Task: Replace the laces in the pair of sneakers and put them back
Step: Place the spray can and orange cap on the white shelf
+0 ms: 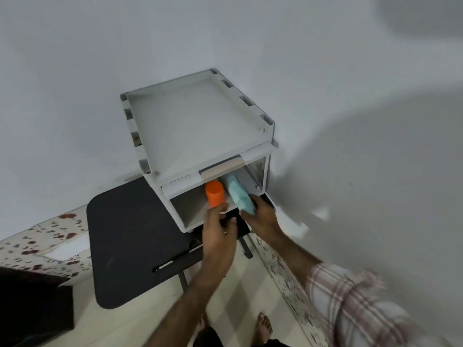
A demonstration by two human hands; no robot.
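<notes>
A white stackable shoe box (200,126) stands in the room's corner, its front flap with a beige handle (221,169) lifted. At the opening my left hand (218,231) is shut on a shoe-like item with an orange end (215,196). Beside it my right hand (261,216) grips a similar item with a pale teal face (238,196). Both items poke partly into the opening. Dark parts (234,217) show between my hands. Motion blur hides any laces.
The box rests on the far right corner of a black table (130,236), where a dark pen (165,265) lies near the front edge. White walls close in behind and to the right. My bare feet (264,326) stand on pale floor tiles. A dark object (32,304) sits at the lower left.
</notes>
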